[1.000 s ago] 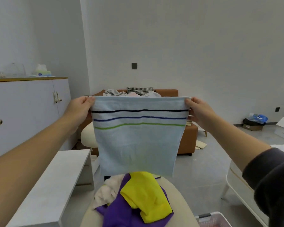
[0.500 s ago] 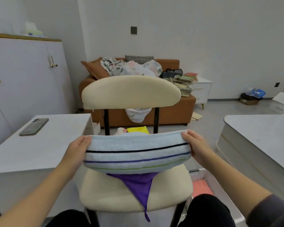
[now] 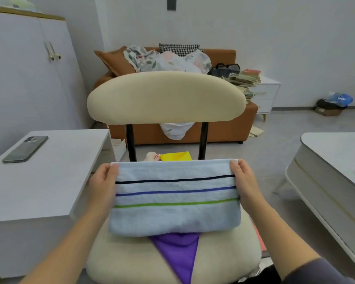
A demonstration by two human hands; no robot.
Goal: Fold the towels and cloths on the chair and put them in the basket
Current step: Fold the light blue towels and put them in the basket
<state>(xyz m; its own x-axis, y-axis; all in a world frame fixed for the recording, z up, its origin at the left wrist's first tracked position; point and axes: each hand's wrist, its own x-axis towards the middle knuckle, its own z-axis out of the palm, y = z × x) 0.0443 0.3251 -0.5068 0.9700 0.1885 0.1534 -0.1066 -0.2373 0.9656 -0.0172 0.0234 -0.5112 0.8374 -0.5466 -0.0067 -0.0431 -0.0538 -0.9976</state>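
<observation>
towel (image 3: 175,201) lowered over chair (image 3: 166,97) | left grip (image 3: 103,181), right grip (image 3: 244,181) pinch corners

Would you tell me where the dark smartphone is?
Head view, left side: the dark smartphone lies on the white table, left of the cream padded chair.

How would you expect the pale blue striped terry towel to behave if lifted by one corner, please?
The pale blue striped terry towel would probably hang limp: its near fold sags over the purple cloth beneath. It seems light, since the left hand and right hand hold it by corner pinches only.
</observation>
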